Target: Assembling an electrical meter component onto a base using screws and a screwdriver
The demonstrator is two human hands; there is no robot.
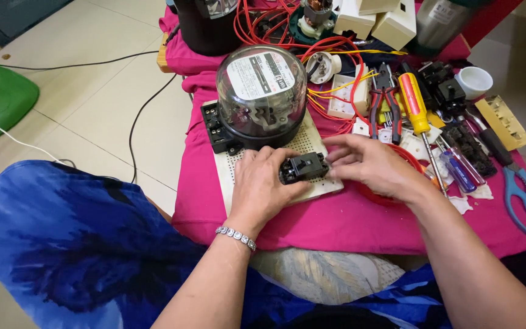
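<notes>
blue patterned cloth fills the near foreground, both forearms reaching over it. left hand [263,186] wraps the left end of a small black breaker [304,167], fingers curled onto it; right hand [369,164] presses flat fingertips against its right end. breaker sits on the near right corner of a white perforated board [312,143], close to that edge, with the glass-domed meter [262,91] just behind. bare pink tablecloth [336,222] lies in front; screwdriver [418,113], pliers [385,97] and red wires [336,49] crowd the right.

Small black breaker [303,167] flat on perforated board [312,141].
</notes>
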